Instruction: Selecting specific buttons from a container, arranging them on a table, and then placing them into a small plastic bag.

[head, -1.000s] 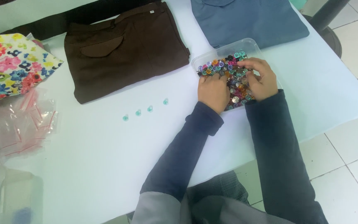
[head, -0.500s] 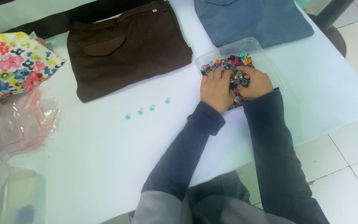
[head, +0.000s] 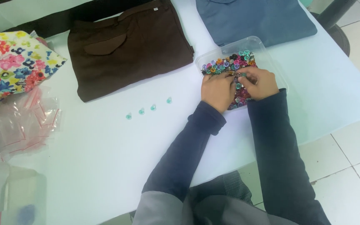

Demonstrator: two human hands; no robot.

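Both hands, left and right, are covering many beads; whether fingers are pinching any, I cannot tell. The tray is lying diagonally.

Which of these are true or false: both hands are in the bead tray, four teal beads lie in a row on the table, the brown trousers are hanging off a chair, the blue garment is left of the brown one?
1. Both the left hand and right hand are in the clear tray of mixed beads. True.
2. Four teal beads lie in a row on the table. True.
3. The brown trousers hang off a chair. False: they lie folded on the table.
4. The blue garment is left of the brown one. False: it lies to the right.
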